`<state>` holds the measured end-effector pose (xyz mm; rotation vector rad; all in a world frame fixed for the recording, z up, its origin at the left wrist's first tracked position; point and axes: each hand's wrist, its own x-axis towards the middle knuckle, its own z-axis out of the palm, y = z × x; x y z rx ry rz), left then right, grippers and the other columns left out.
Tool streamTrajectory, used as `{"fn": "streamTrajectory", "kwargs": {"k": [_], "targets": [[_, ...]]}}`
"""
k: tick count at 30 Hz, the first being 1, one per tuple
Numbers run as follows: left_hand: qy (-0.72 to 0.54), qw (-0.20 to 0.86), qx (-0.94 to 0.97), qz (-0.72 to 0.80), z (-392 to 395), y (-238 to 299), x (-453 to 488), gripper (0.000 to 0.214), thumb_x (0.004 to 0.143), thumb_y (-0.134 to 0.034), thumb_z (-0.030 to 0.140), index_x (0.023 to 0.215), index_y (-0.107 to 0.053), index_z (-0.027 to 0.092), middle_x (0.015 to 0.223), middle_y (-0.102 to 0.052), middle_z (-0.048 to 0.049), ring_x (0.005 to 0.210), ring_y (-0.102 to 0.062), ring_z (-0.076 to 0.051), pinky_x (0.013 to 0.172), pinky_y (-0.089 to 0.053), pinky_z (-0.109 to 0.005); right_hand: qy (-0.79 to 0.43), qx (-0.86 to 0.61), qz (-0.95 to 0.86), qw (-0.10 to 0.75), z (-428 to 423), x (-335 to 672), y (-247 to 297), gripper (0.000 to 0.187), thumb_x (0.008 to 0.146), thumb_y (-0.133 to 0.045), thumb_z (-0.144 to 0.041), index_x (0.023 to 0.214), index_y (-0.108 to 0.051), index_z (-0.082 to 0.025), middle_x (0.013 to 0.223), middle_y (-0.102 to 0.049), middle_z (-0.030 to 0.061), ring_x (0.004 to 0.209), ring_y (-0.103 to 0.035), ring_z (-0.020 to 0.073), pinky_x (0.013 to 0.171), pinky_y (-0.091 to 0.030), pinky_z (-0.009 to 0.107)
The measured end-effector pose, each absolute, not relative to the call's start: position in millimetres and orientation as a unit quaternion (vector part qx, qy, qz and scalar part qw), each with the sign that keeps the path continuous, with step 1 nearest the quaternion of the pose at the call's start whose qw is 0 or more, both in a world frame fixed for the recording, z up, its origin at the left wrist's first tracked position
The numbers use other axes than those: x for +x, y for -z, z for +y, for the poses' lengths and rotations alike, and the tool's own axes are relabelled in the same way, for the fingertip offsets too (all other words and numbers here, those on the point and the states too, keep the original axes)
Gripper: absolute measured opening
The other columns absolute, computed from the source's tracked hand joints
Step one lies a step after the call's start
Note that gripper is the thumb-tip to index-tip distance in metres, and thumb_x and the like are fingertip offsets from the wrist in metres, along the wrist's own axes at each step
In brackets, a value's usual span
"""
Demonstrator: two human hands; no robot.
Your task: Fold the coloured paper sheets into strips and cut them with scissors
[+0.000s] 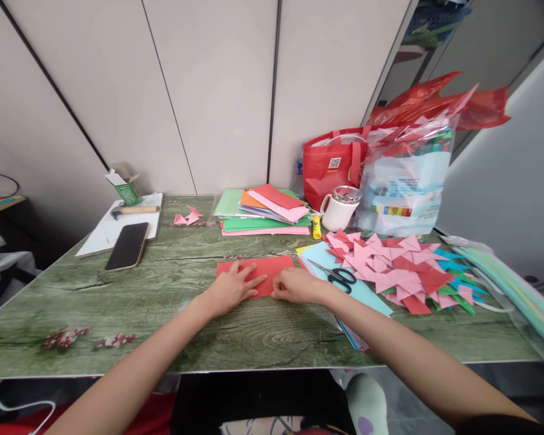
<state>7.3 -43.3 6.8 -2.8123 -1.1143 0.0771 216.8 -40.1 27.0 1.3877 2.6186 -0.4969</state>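
A red sheet of paper (265,266) lies folded into a flat strip on the green wood-patterned table (172,296). My left hand (233,287) rests flat on its left part, fingers stretched out along the near edge. My right hand (294,286) sits at the right part of the near edge, fingers curled down and pressing on the paper. The two hands are close together, almost touching.
Black-handled scissors (338,275) lie on light blue paper (367,293) just right of my right hand. A pile of pink and red folded pieces (399,272), a white mug (340,208), a glue stick (316,227), stacked coloured paper (265,211), bags (403,175) and a phone (127,246) stand further off.
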Motion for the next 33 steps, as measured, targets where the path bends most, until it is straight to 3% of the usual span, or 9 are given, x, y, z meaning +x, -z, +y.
{"fn": "streamTrajectory", "kwargs": {"k": [4, 9, 15, 23, 28, 33], "targets": [[-0.05, 0.046, -0.922, -0.38, -45.2, -13.4, 7.8, 0.042, 0.094, -0.039, 0.041, 0.136, -0.042, 0.037, 0.139, -0.043, -0.0092, 0.111, -0.045, -0.032, 0.078, -0.049, -0.042, 0.148, 0.478, 0.86, 0.098, -42.6, 231.7, -34.5, 0.025, 0.084, -0.055, -0.036, 0.081, -0.072, -0.019, 0.08, -0.072, 0.0091, 0.078, -0.066, 0.0221, 0.06, -0.038, 0.025], [-0.042, 0.039, -0.919, -0.39, -46.1, -15.9, 14.0, 0.043, 0.094, -0.041, 0.04, 0.136, -0.042, 0.034, 0.134, -0.047, -0.0079, 0.112, -0.044, -0.031, 0.085, -0.045, -0.044, 0.12, 0.509, 0.843, 0.127, -46.2, 237.5, -41.7, 0.035, 0.087, -0.051, -0.043, 0.081, -0.072, -0.015, 0.078, -0.072, 0.0139, 0.078, -0.067, 0.0251, 0.063, -0.043, 0.028], [-0.033, 0.051, -0.884, -0.463, -51.5, -8.2, 42.3, 0.051, 0.092, -0.043, 0.045, 0.138, -0.042, 0.022, 0.124, -0.051, -0.0172, 0.107, -0.047, -0.035, 0.088, -0.039, -0.052, 0.093, 0.539, 0.824, 0.147, -46.6, 226.3, -41.3, 0.05, 0.088, -0.045, -0.054, 0.093, -0.07, -0.011, 0.093, -0.07, 0.0198, 0.092, -0.066, 0.027, 0.077, -0.045, 0.032], [-0.03, 0.039, -0.894, -0.445, -53.6, -1.2, 18.3, 0.046, 0.094, -0.039, 0.045, 0.139, -0.038, 0.034, 0.141, -0.04, -0.0089, 0.122, -0.04, -0.031, 0.101, -0.03, -0.045, 0.08, 0.538, 0.822, 0.165, -46.5, 227.4, -37.2, 0.054, 0.09, -0.039, -0.056, 0.1, -0.069, -0.012, 0.096, -0.07, 0.0201, 0.097, -0.065, 0.0285, 0.078, -0.046, 0.033], [-0.009, 0.011, -0.893, -0.45, -59.2, 2.6, -9.4, 0.043, 0.097, -0.035, 0.032, 0.14, -0.035, 0.037, 0.146, -0.034, -0.0072, 0.135, -0.027, -0.029, 0.107, -0.018, -0.051, 0.079, 0.529, 0.829, 0.162, -45.5, 228.2, -34.9, 0.054, 0.09, -0.039, -0.054, 0.097, -0.07, -0.011, 0.092, -0.071, 0.0198, 0.094, -0.066, 0.0306, 0.073, -0.048, 0.034], [0.003, 0.013, -0.891, -0.453, -63.5, 4.1, -36.9, 0.043, 0.098, -0.028, 0.034, 0.141, -0.033, 0.036, 0.15, -0.029, -0.0056, 0.138, -0.02, -0.029, 0.108, -0.01, -0.056, 0.075, 0.527, 0.832, 0.158, -45.6, 229.3, -33.6, 0.054, 0.091, -0.039, -0.054, 0.095, -0.07, -0.011, 0.089, -0.071, 0.0195, 0.091, -0.067, 0.0312, 0.07, -0.048, 0.033]]}}
